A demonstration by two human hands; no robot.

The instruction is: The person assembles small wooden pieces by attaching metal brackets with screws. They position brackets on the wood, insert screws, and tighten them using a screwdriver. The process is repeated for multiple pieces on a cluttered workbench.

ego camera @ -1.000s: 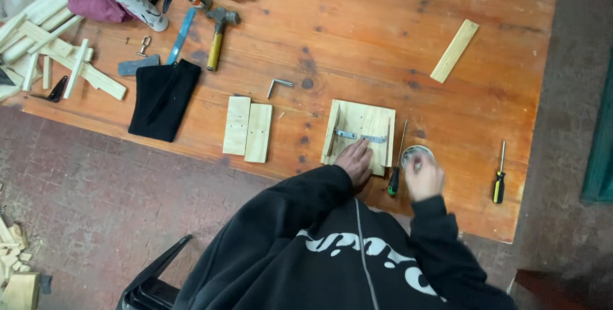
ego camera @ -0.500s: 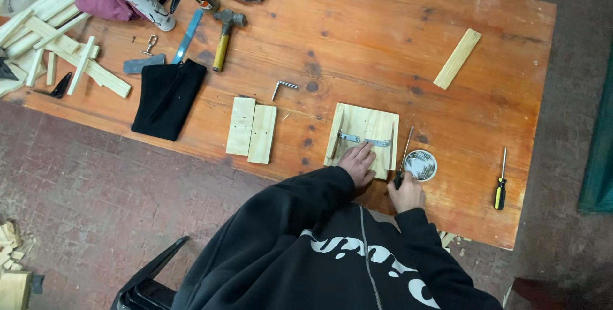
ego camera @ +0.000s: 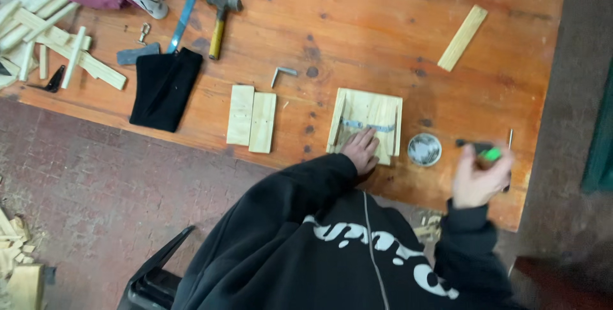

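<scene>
I look down on an orange-stained knotty wooden worktop [ego camera: 383, 22] over a reddish brick-paved floor [ego camera: 96, 176]. A black chair [ego camera: 153, 278] sits near; pale wood scraps [ego camera: 16, 265] litter the floor's near left.

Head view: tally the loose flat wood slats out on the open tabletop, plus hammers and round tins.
Slats: 3, a pair side by side and a lone slat far right.
Hammers: 1.
Round tins: 1, between the left hand and right hand.
Total: 5.
</scene>
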